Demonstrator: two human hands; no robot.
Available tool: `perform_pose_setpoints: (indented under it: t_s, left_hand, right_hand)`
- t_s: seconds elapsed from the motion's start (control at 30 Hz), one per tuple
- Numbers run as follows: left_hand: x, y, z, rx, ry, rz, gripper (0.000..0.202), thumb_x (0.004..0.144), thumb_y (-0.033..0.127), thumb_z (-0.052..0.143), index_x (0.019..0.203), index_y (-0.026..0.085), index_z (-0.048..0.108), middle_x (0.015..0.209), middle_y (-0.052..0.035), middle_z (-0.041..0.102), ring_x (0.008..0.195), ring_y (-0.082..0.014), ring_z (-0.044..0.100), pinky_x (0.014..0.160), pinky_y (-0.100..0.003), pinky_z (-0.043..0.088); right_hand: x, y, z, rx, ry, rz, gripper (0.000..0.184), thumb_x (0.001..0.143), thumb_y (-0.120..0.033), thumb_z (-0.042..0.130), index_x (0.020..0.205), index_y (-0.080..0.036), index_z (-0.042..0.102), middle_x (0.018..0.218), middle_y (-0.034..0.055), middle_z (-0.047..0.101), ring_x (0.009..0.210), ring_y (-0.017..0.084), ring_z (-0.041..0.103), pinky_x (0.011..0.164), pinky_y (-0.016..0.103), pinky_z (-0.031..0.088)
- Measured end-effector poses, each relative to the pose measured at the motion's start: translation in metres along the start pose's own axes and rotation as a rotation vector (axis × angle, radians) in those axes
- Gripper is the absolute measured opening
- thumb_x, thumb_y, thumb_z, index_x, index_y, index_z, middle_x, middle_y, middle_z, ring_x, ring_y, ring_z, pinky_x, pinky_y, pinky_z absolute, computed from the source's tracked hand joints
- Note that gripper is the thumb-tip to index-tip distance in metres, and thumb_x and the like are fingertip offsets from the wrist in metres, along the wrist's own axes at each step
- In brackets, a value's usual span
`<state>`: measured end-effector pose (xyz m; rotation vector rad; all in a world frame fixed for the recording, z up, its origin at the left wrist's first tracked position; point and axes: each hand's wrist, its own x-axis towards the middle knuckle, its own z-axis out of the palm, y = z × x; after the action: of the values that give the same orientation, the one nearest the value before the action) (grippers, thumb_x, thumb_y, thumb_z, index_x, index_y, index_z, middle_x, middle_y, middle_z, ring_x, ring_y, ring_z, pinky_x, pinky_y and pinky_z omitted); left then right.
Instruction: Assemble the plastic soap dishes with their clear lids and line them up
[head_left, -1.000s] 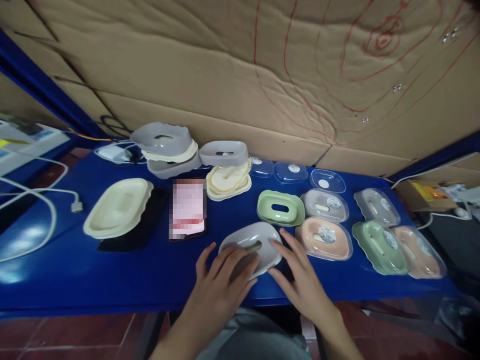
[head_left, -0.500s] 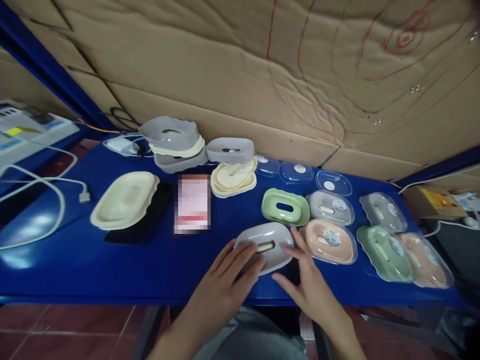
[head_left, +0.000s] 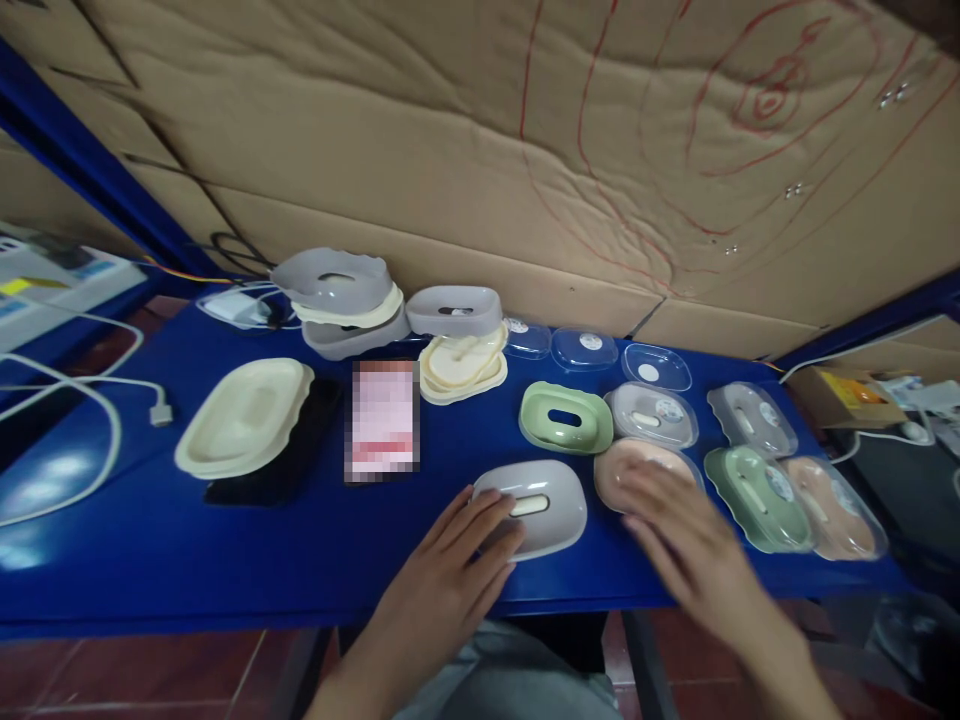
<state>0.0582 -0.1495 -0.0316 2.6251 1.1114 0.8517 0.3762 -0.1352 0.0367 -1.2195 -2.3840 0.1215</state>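
A grey soap dish (head_left: 544,505) with an oval slot lies near the front edge of the blue table (head_left: 150,540). My left hand (head_left: 450,570) rests on its left side with fingers stretched flat. My right hand (head_left: 694,550) is blurred by motion, fingers spread, hovering over the pink lidded soap dish (head_left: 637,462) to the right. It holds nothing. A green soap dish (head_left: 566,417) stands just behind the grey one.
Lidded dishes in grey (head_left: 651,414), green (head_left: 757,482) and pink (head_left: 836,505) line the right side. Clear lids (head_left: 583,347) sit at the back. Stacked grey and cream dishes (head_left: 341,300), a cream dish (head_left: 244,415), a phone (head_left: 382,420) and white cables (head_left: 97,420) lie left. Cardboard (head_left: 480,150) walls the back.
My right hand has left the grey dish and swung right, over the pink lidded dish. The grey dish now lies flat on the table. My left hand stays on it.
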Motion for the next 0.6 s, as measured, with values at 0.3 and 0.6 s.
perform_pose_setpoints:
  t_s: [0.3,0.6]
  left_hand:
    - [-0.004,0.003,0.003,-0.015,0.068,-0.149,0.032,0.104,0.018,0.062,0.133,0.027,0.070,0.166,-0.0139,0.046,0.148,-0.0363,0.056,0.111,-0.056,0.060]
    - [-0.008,0.003,0.000,-0.126,0.103,-0.200,0.024,0.101,0.019,0.067,0.124,0.025,0.069,0.167,-0.0131,0.044,0.151,-0.0332,0.052,0.115,-0.050,0.058]
  right_hand:
    - [0.079,0.187,-0.053,-0.086,-0.034,0.248,0.025,0.100,-0.033,0.069,0.086,-0.016,0.082,0.091,0.0114,0.083,0.084,0.019,0.079,0.083,0.035,0.059]
    - [0.068,0.176,-0.063,0.066,0.246,0.335,0.028,0.098,-0.046,0.074,0.101,-0.018,0.079,0.099,0.0130,0.081,0.091,0.023,0.078,0.083,0.042,0.057]
